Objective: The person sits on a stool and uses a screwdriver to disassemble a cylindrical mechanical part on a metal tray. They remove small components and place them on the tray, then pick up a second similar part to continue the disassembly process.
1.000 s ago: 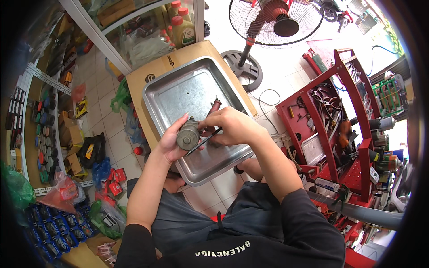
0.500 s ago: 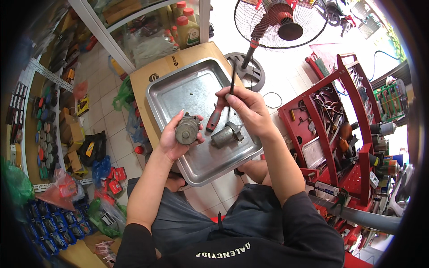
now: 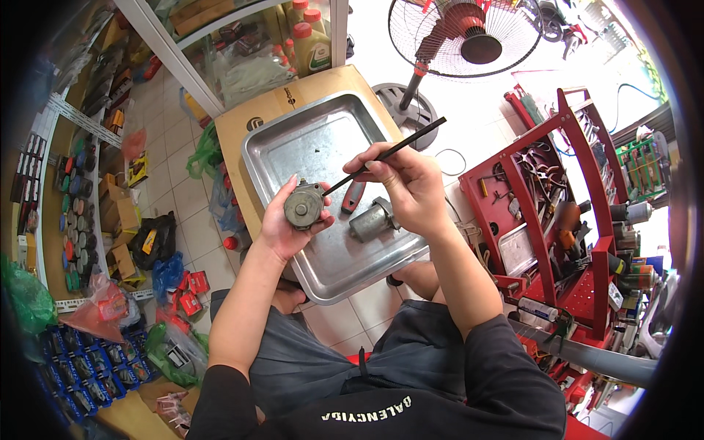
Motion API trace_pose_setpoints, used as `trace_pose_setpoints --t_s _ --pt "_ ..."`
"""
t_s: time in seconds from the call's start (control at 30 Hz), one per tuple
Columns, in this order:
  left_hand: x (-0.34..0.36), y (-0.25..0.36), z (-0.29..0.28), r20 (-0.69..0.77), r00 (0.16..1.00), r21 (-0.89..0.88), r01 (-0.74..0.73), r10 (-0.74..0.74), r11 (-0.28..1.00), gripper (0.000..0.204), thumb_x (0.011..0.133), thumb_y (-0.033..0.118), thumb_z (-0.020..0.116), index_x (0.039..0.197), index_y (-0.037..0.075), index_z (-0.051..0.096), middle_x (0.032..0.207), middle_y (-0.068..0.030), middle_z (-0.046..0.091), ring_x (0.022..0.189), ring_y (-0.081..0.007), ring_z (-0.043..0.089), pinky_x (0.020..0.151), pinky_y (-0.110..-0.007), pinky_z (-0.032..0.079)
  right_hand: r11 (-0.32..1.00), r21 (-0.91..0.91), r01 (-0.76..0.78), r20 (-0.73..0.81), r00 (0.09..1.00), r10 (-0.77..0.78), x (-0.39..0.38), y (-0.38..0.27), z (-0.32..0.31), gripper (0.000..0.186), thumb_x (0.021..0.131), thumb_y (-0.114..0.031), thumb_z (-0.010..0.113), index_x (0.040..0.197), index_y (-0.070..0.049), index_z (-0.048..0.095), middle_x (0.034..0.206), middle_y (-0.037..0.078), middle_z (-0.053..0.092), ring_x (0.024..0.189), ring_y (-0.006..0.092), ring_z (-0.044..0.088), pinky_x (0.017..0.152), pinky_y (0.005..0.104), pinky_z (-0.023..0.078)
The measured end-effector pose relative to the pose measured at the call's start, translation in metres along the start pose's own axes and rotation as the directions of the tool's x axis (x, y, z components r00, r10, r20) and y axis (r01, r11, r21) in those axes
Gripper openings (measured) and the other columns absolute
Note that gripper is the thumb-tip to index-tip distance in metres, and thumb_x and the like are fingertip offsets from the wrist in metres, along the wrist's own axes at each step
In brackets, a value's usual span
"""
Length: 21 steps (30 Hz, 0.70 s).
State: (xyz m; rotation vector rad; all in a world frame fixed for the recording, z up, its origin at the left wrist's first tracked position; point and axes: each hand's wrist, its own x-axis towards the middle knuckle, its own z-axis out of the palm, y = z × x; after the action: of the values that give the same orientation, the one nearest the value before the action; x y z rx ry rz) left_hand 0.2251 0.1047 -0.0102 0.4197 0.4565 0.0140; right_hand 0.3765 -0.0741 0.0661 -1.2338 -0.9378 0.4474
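Observation:
My left hand [image 3: 277,229] grips a grey metal cylindrical motor [image 3: 303,208], its round end turned up toward me. A thin black rod [image 3: 416,136] is pinched between the thumb and fingers of my right hand [image 3: 412,185]. It slants from upper right down to lower left, its lower tip close to the motor's right edge; whether it touches, I cannot tell. Below my right hand, a second grey metal motor [image 3: 373,222] lies in the metal tray [image 3: 330,295]. Beside it rests a screwdriver with a red and grey handle [image 3: 353,196], partly hidden by my right hand.
The tray sits on a cardboard box [image 3: 233,147]. A black fan [image 3: 469,40] stands beyond it. At right is a red tool cart [image 3: 506,220] full of hand tools. Shelves [image 3: 95,191] with packaged goods line the left, and a glass cabinet [image 3: 257,51] holds bottles.
My right hand has tilted the black rod from nearly upright to a slant, bringing its lower tip over to the motor in my left hand. That motor stays almost in place.

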Motion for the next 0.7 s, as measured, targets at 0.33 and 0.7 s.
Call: trace_pose_setpoints --t_s 0.33,0.7 --pt "0.001 -0.004 0.000 -0.038 0.999 0.038 -0.006 0.008 0.999 0.057 0.111 0.051 0.041 0.129 -0.001 0.058 0.103 -0.0176 0.069 0.080 -0.0267 0.070 0.084 -0.042 0.062 0.884 -0.397 0.248 0.127 0.968 -0.214 -0.001 -0.014 0.004 0.018 0.088 0.007 0.072 0.104 0.000 0.072 0.089 0.013 0.076 0.077 0.0243 0.076 0.066 0.0311 0.059" --pt "0.001 -0.008 0.007 -0.053 0.998 0.088 -0.029 0.034 0.996 0.058 0.110 0.054 0.039 0.120 0.003 0.066 0.107 -0.0128 0.074 0.087 -0.0267 0.072 0.087 -0.045 0.061 0.775 -0.457 0.437 0.288 0.897 -0.336 -0.006 -0.006 0.004 0.037 0.078 0.013 0.073 0.113 -0.002 0.074 0.101 0.013 0.078 0.084 0.0257 0.077 0.070 0.0350 0.062"
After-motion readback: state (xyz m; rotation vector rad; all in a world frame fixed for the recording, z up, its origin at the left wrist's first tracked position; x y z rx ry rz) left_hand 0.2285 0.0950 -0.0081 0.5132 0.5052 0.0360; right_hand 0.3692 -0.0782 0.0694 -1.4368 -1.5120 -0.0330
